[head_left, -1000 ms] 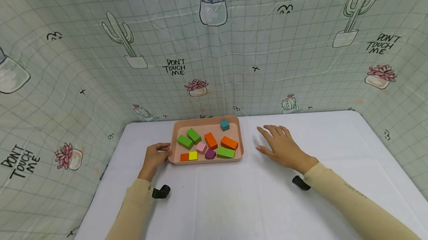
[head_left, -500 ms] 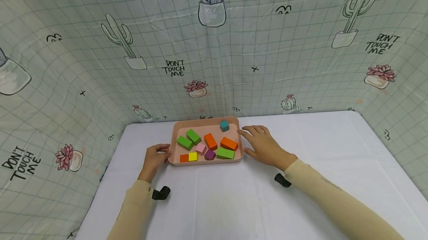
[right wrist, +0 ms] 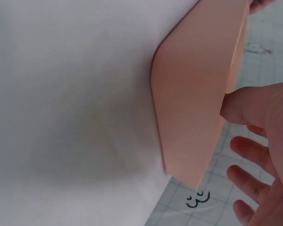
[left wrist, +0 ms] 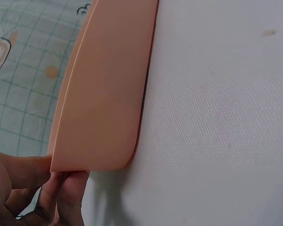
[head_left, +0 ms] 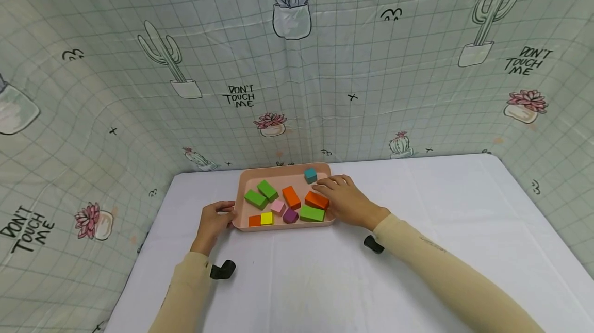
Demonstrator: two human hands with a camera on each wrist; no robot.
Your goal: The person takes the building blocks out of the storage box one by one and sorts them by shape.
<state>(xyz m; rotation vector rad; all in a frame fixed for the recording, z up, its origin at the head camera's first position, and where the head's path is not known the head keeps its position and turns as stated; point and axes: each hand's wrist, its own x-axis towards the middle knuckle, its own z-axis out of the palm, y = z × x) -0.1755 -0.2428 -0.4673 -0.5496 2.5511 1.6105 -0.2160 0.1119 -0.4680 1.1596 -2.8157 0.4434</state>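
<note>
Tray (head_left: 287,174), peach and loaded with blocks: set down whereabouts on the table (head_left: 297,271)?

Close by the back edge, left of its middle, nearer the back left corner than the back right. Cannot tell about contact with the printed cloth (head_left: 315,65) behind.

And the hands?

Apart, at opposite ends of the tray. With the left hand (head_left: 212,222), gripping at the left end, towards the near corner. With the right hand (head_left: 348,199), reaching over the right end with fingers spread between the teal block (head_left: 310,176) and an orange block (head_left: 316,200), clasping neither. Cannot tell about thumb pressure on the right rim.

How best to manage this step?

Probably by steadying on the left and working gently on the right. Hold the tray flat, without pushing toward the table's back edge. Settle the right fingers squarely before pressing. Mind the green block (head_left: 312,214) on the side toward the table's front edge: easy to nudge, being loose by the look of it.
</note>
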